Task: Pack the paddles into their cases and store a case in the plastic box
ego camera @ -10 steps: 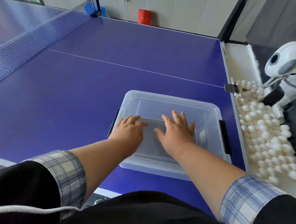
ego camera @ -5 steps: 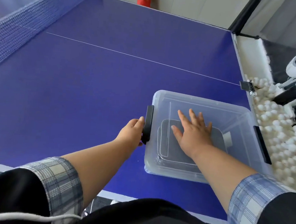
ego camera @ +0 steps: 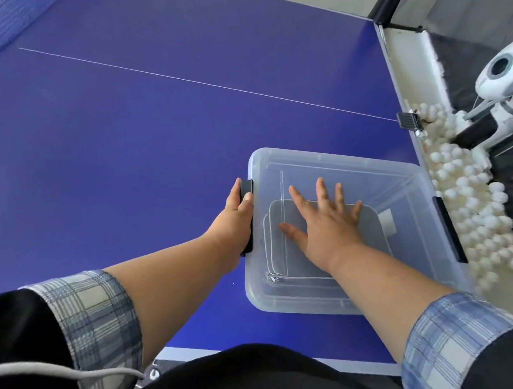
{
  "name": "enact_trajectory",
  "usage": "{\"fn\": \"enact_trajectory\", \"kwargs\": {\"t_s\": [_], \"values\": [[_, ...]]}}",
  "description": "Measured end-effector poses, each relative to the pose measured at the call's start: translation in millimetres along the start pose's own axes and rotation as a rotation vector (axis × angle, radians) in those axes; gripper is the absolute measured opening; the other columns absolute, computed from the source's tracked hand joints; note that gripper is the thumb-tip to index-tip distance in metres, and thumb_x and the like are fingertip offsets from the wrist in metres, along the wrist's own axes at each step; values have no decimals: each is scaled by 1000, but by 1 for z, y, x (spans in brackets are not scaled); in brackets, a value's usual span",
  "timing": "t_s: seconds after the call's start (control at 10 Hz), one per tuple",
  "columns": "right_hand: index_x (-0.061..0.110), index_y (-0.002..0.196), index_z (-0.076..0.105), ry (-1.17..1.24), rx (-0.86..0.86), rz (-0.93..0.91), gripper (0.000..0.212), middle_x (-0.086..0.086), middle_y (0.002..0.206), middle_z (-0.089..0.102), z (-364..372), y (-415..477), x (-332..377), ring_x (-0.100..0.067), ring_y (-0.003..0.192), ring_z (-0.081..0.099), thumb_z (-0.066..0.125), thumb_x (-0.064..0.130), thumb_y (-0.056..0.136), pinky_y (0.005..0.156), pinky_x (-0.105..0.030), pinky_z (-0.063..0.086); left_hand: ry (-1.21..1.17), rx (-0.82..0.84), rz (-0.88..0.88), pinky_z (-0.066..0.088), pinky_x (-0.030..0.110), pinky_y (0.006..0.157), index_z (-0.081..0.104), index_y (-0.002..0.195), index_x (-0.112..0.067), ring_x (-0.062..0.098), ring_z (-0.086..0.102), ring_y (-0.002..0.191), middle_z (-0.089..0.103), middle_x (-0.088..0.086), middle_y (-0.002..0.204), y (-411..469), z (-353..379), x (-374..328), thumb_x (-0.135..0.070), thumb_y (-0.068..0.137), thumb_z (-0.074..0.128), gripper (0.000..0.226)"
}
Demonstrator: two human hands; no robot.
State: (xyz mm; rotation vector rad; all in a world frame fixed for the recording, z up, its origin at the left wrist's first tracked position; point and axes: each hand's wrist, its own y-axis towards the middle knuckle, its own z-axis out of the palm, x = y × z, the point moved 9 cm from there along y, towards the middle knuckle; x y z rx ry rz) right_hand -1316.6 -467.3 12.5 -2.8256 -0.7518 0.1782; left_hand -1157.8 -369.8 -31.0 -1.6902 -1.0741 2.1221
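Showing grey case [ego camera: 372, 228] through translucent plastic box [ego camera: 327, 160]

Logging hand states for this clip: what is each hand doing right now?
Left hand: gripping the box's black latch.
Right hand: open, flat on the lid.

The left hand [ego camera: 236, 220] now grips the black side latch [ego camera: 246, 188]
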Motion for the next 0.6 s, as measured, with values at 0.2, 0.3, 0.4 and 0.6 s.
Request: {"fn": "enact_trajectory", "kwargs": {"t_s": [0.2,0.3,0.4,0.6], "values": [[56,148,-19,-5,-5,8,94,-8,169,-12,3,2,-1,-44,152,-13,-19,95,63,113,-74,1,155,-43,68,56,27,53,7,137,-70,16,66,90,58,-20,110,2,8,-12,-55,95,38,55],[57,147,-20,2,9,10,93,-7,169,-13,5,3,-2,-43,152,-14,-16,96,64,113,-74,0,179,-62,80,51,23,47,6,142,-66,16,65,89,58,-17,114,3,7,-12,-52,98,39,57],[58,147,-19,47,44,22,94,-5,169,-13,5,4,-3,-41,152,-16,-12,99,62,113,-73,-3,235,-89,94,49,24,48,5,146,-60,16,65,86,58,-14,114,-2,6,-19,-50,99,38,58],[43,158,12,370,92,-7,93,-2,170,4,-20,-7,-20,-28,156,-1,33,88,80,121,-63,4,575,-222,179,47,32,57,2,156,-38,23,57,91,41,5,144,-19,3,-48,-37,99,47,72]]}}
